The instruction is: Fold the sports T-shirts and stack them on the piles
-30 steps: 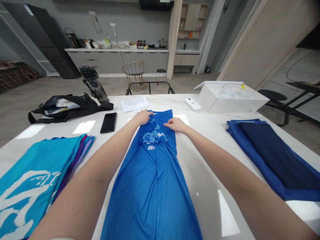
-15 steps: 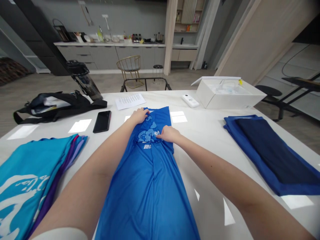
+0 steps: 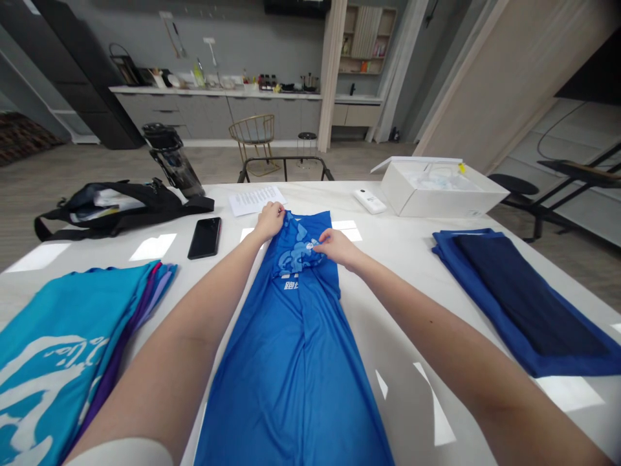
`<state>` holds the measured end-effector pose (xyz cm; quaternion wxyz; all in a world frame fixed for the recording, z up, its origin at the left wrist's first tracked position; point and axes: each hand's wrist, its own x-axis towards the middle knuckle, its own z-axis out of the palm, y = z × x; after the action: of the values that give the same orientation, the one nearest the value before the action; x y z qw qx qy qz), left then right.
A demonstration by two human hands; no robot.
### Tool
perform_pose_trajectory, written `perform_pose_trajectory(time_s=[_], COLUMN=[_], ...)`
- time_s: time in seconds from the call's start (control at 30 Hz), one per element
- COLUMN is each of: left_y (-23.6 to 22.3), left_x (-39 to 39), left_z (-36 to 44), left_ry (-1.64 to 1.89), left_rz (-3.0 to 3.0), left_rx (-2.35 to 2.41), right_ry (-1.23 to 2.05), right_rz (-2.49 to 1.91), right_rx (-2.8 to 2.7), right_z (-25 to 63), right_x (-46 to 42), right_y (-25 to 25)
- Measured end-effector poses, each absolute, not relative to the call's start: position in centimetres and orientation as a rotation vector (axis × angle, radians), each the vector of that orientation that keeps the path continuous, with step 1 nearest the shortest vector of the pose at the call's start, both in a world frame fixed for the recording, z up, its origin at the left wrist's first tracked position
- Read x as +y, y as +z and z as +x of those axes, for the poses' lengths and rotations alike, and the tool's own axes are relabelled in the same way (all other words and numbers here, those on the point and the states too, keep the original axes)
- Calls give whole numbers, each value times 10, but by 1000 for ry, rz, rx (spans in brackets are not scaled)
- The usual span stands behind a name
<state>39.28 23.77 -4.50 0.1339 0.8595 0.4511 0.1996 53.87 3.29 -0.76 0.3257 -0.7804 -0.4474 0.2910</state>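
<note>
A blue shirt with a light-blue print and white lettering lies lengthwise in front of me, its sides folded inward and its far end away from me. At the far left corner of the shirt, my left hand is closed on the fabric edge. My right hand pinches the fabric beside the print, near the right edge. Small wrinkles run through the printed part, and long creases run down the middle toward me.
Folded teal and purple clothes lie at left, dark blue folded clothes at right. Toward the back are a phone, black bag, bottle, printed paper, white device and open white box.
My left hand has shifted slightly to the outer left of the shirt's far corner. My right hand has lifted a little, pinching the fabric. The view has tilted slightly.
</note>
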Motion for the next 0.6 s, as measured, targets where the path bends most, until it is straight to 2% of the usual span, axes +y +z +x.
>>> perform_pose_trajectory(time_s=[0.17, 0.37, 0.47, 0.6], left_y=[-21, -37, -43, -40], left_x=[231, 211, 192, 169], left_z=[415, 430, 424, 412], left_ry=[694, 417, 495, 452], left_rz=[2497, 2562, 2709, 2878], left_rx=[1355, 1541, 1383, 1106], right_ry=[757, 478, 399, 303], right_rz=[-1898, -2177, -2295, -2398], right_rx=[-1069, -1096, -1244, -1268], right_z=[569, 606, 608, 597], right_x=[45, 65, 65, 59], right_y=[12, -36, -59, -58])
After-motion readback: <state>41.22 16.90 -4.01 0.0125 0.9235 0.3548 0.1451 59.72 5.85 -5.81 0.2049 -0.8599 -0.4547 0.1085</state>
